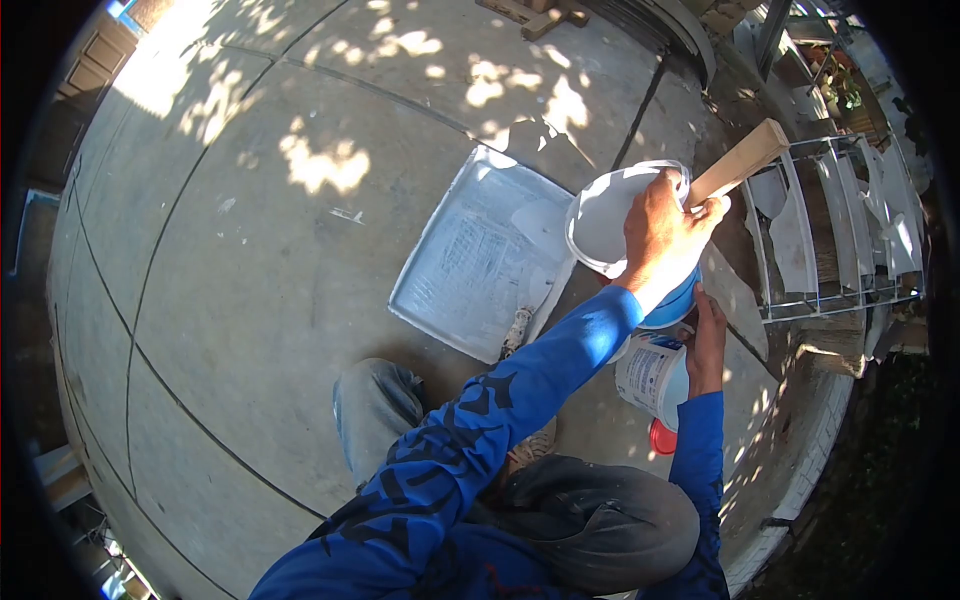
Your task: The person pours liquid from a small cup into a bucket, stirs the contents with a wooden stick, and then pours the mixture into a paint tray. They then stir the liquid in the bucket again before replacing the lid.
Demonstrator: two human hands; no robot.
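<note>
The white bucket (600,222) is near the right edge of the tray, raised and tilted, with its open mouth turned toward the upper left. The left hand (668,235) has its fingers bent over the rim of this bucket, near to closed, and the thumb lies against a piece of wood (742,165), which points to the upper right. Below it is a blue container (670,307); I cannot tell if it is separate from the white bucket or a part of it. The right hand (708,335) is partly open, with its fingers against the side of this blue container.

Just beside the right hand there is a printed tub (645,372), white with writing, and near its lower side a red lid (661,437). The wide, shallow tray (470,245) lies on the concrete ground (250,350), with whitish marks inside. At its lower right corner is a narrow, mottled thing (518,328), too small to tell clearly. To the right stands a metal rack (800,235) with pale sheets on it.
</note>
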